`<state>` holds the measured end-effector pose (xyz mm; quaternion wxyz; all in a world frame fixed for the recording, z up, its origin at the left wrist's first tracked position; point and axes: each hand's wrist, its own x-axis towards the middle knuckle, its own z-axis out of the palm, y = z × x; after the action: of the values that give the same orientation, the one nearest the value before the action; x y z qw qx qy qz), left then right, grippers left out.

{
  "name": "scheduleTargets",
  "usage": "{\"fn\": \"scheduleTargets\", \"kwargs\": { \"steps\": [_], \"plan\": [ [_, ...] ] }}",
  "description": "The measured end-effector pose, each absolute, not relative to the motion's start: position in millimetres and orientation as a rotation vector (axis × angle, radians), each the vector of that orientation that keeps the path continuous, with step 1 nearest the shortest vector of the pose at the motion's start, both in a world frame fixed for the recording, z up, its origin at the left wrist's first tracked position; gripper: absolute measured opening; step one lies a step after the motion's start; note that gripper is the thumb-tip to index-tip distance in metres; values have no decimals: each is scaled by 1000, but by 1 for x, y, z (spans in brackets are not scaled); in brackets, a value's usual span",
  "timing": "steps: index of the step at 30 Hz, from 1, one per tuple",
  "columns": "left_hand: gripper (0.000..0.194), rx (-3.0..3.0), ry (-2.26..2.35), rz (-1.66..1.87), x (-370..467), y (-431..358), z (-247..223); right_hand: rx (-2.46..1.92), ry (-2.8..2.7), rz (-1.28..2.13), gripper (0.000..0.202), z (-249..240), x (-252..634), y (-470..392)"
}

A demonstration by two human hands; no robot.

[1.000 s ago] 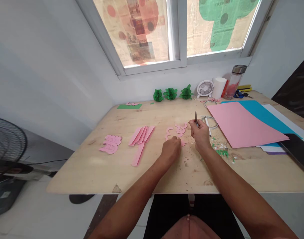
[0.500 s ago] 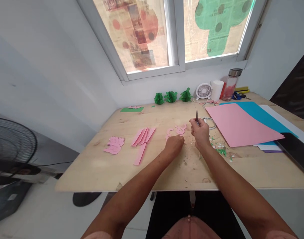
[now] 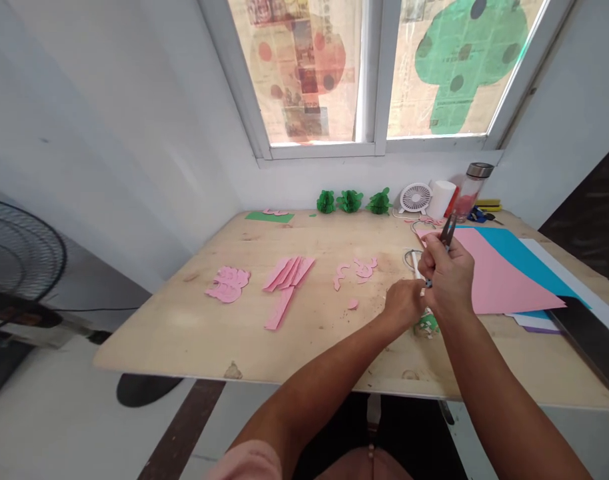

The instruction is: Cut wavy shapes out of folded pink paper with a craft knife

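Observation:
My right hand (image 3: 449,273) is wrapped round scissors (image 3: 449,230), whose dark blades point up, slightly apart. Close against it, my left hand (image 3: 404,305) has its fingers curled together; what they hold, if anything, is hidden. Beneath the hands lies a heap of green and white paper scraps (image 3: 427,325), partly covered. To the left of my left hand are a small pink paper piece (image 3: 353,305), a curved pink strip (image 3: 341,275) and a pink paper cutout (image 3: 365,269). Farther left sit pleated pink paper (image 3: 289,275) and stacked pink cutouts (image 3: 228,285).
Three green paper figures (image 3: 350,201) stand by the wall beside a small white fan (image 3: 416,199) and a glass bottle (image 3: 468,193). Pink sheets (image 3: 504,280) and blue sheets (image 3: 514,241) lie at right under a dark phone-like slab (image 3: 592,343). Green paper (image 3: 269,217) lies at back left.
My left hand has moved right, up against my right hand, uncovering the small pink piece. The right hand has shifted right with the scissors, whose blades now show apart. The view has turned slightly.

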<state>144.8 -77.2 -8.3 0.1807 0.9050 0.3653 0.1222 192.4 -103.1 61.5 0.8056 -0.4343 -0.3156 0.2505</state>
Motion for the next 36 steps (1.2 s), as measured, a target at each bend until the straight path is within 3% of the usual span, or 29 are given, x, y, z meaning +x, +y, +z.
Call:
{"fn": "scheduleTargets", "kwargs": {
  "steps": [6,9,16,20,25,30,36],
  "plan": [
    [30,2642,1026,452,62,-90,-30,-975,-654,593,17,44,201,-100],
    [51,2839,937,414,34,-109,-44,-981,-629,614,17,37,202,-95],
    [65,2907,731,333,83,-127,-47,-986,-678,634,16,38,190,-88],
    [59,2895,634,406,92,-121,-39,-1024,-698,639,16,38,188,-90],
    [48,2871,1017,503,38,-104,-46,-1046,-676,699,15,27,189,-84],
    [54,2786,1371,382,4,-107,-59,-1034,-681,758,15,25,182,-75],
    [66,2827,898,378,78,-136,-54,-1019,-705,744,15,36,173,-72]
  ]
}}
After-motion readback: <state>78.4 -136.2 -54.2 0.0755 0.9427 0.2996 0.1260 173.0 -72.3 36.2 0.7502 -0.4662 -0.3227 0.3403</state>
